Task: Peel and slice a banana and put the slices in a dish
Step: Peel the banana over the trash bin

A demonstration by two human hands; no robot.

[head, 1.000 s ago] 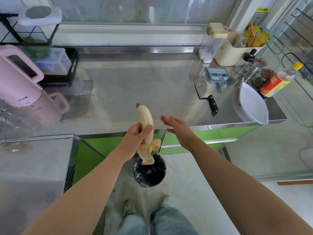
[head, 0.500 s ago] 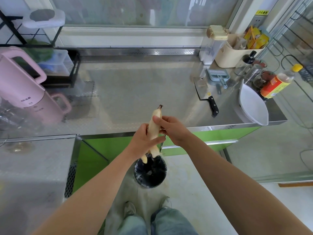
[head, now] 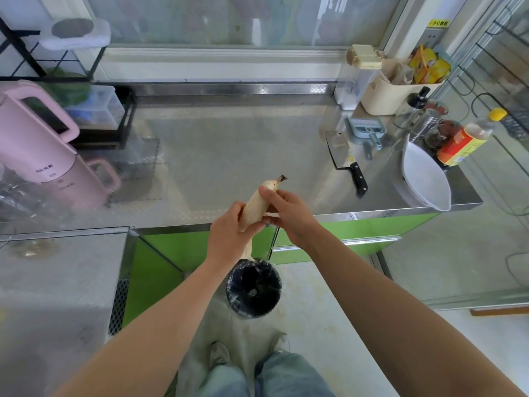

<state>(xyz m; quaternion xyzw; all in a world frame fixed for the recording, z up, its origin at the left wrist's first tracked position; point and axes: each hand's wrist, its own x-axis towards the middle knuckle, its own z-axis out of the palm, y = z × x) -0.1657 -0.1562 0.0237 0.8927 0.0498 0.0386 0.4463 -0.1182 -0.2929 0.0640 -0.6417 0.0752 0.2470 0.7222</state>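
Note:
A mostly peeled banana [head: 255, 204] points up and to the right over the counter's front edge, its dark tip uppermost. My left hand [head: 229, 236] grips its lower half, and a strip of peel hangs below that hand. My right hand [head: 286, 212] pinches the banana near its upper end with thumb and fingers. A white boat-shaped dish [head: 426, 179] leans at the counter's right end. The cleaver [head: 345, 159] with a black handle lies on the steel counter [head: 229, 156], left of the dish.
A black-lined bin [head: 254, 287] stands on the floor right under the banana. A pink kettle [head: 37, 136] is at the left. Bottles [head: 461, 138], a cream basket [head: 392, 90] and a blue-grey scoop [head: 365, 128] crowd the back right corner.
My right hand came in from the open position and took hold of the banana's upper part. The banana tilted from upright toward the right.

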